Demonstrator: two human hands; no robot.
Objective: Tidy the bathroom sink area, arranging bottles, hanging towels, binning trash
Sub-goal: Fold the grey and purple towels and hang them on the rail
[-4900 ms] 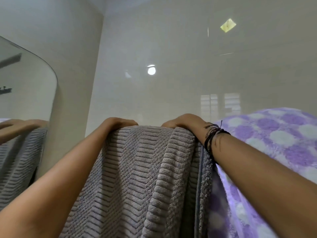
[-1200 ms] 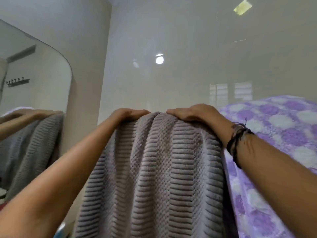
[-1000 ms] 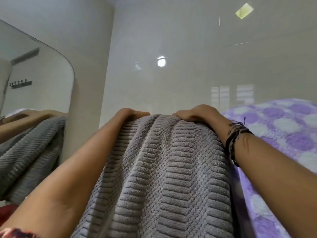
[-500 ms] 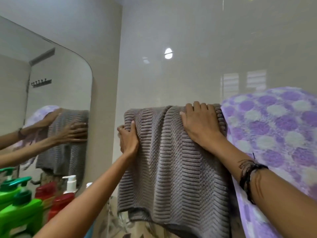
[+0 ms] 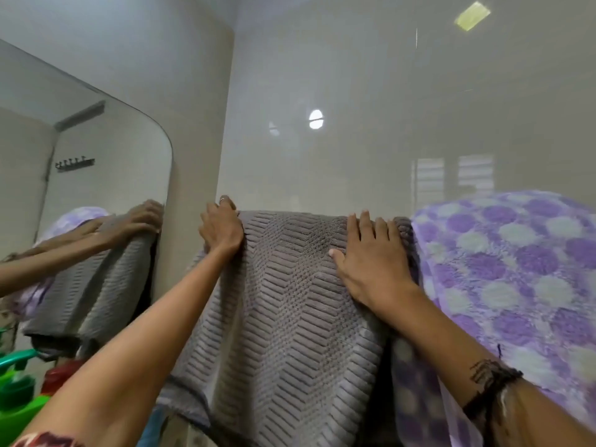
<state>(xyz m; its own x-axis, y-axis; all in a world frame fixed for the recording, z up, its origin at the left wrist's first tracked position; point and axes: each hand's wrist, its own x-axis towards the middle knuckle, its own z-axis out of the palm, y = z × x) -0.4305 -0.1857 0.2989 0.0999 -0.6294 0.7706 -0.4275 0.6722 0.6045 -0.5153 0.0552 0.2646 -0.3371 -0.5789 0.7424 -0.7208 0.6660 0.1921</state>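
Observation:
A grey ribbed towel [image 5: 290,317] hangs folded over a rail that I cannot see, against the beige wall. My left hand [image 5: 222,229] is at the towel's top left corner, fingers curled over its upper edge. My right hand [image 5: 371,262] lies flat on the towel's upper right part, fingers spread and pressing on the fabric. A dark bracelet is on my right wrist.
A purple and white dotted towel [image 5: 516,269] hangs right beside the grey one, touching it. A mirror [image 5: 80,150] on the left wall reflects my hands and both towels. Green pump bottles [image 5: 19,391] and a red bottle [image 5: 59,375] stand at the lower left.
My left hand has slid up from the towel's left edge to its top corner. My right hand has shifted slightly down and flattened. The towel is spread wider across its top.

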